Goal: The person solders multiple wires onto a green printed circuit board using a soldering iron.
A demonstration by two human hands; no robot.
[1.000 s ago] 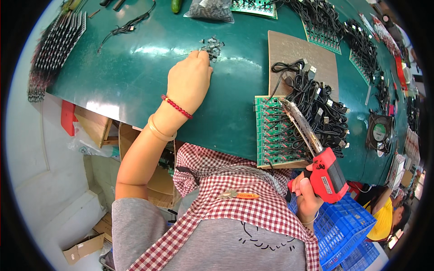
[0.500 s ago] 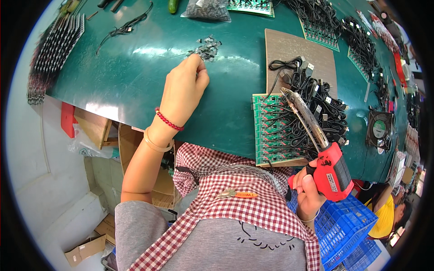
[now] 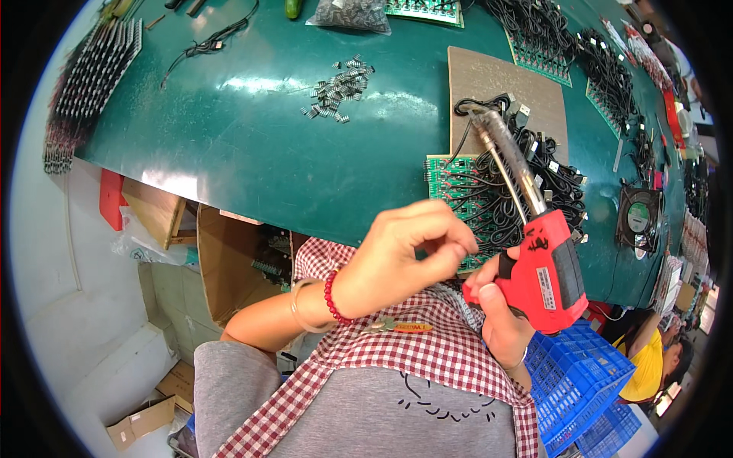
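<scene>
My right hand (image 3: 496, 305) grips a red soldering gun (image 3: 544, 263) whose long metal tip points up over a green circuit board (image 3: 450, 183) covered with black cables (image 3: 527, 183). My left hand (image 3: 405, 252), with a red bead bracelet at the wrist, is drawn back near my chest, thumb and fingers pinched together right beside the gun. What it pinches is too small to see. A small heap of metal parts (image 3: 340, 88) lies far up on the green table (image 3: 252, 153).
A brown board (image 3: 504, 80) lies behind the cables. More circuit boards and cable bundles line the far and right edges. A small fan (image 3: 637, 217) sits at right. Blue crates (image 3: 595, 382) stand at lower right, cardboard boxes (image 3: 221, 259) under the table. Another person in yellow (image 3: 649, 359) is at lower right.
My left hand left the heap of metal parts and came back toward my chest, fingers pinched, next to the gun. The soldering gun rose and tilted more upright.
</scene>
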